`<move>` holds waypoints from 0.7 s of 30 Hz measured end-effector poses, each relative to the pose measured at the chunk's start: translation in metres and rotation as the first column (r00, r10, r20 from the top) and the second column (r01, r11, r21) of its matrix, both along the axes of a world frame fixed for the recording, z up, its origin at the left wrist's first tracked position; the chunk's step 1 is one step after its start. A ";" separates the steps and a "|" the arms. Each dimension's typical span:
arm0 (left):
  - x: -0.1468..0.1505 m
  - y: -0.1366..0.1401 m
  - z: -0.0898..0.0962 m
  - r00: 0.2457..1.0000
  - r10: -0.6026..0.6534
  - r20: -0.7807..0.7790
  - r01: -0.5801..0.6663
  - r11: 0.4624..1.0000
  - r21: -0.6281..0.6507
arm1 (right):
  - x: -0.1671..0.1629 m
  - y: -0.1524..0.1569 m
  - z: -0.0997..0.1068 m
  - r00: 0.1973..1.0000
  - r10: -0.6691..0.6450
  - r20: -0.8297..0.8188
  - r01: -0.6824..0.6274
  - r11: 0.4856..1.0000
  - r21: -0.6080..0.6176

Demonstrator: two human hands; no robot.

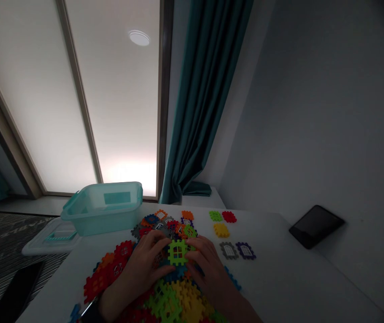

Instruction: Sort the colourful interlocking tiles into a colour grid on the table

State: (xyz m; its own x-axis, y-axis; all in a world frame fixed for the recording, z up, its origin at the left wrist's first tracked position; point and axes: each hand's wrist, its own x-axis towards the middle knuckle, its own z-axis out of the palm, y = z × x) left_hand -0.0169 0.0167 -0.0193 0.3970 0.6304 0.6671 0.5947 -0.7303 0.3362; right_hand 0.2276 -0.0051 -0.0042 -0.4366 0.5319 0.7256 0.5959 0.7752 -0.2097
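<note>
A light-green interlocking building tile with a window lattice (172, 252) is held up between my two hands, above a heap of similar tiles. My left hand (144, 262) pinches its left edge with the fingertips, thumb below. On the other side, the fingers of my right hand (210, 269) grip the right edge. Beneath and in front of the hands lie yellow tiles (190, 303), green tiles (165, 305) and red tiles (96, 285). Part of the heap is hidden by my hands and wrists.
A teal plastic bin (107, 223) stands at the table's back left, beside its clear lid (40, 242). Several single tiles lie apart on the right, including a yellow tile (221, 230) and a purple window tile (245, 250). A dark tablet-like device (316, 226) is at the wall.
</note>
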 end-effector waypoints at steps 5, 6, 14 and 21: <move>0.001 0.000 -0.002 0.999 0.011 -0.031 -0.010 1.000 0.020 | 0.000 0.000 -0.002 1.000 0.018 0.003 -0.017 0.999 -0.049; 0.001 0.000 -0.002 0.999 0.013 -0.037 -0.013 1.000 0.017 | 0.001 0.000 -0.002 1.000 0.012 0.003 -0.012 0.998 -0.063; 0.003 0.003 0.003 0.997 0.021 -0.071 -0.019 0.999 0.033 | 0.005 0.002 -0.002 0.999 -0.017 -0.028 0.015 0.995 -0.100; 0.014 0.007 0.019 0.992 0.028 -0.126 -0.024 0.999 0.032 | 0.011 0.005 0.003 0.999 -0.032 -0.034 0.027 0.991 -0.133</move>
State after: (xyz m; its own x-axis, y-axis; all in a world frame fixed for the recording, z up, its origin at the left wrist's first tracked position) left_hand -0.0026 0.0234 -0.0007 0.4629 0.6219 0.6317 0.6499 -0.7227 0.2352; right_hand 0.2385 -0.0003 -0.0009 -0.3942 0.6369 0.6625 0.6083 0.7212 -0.3314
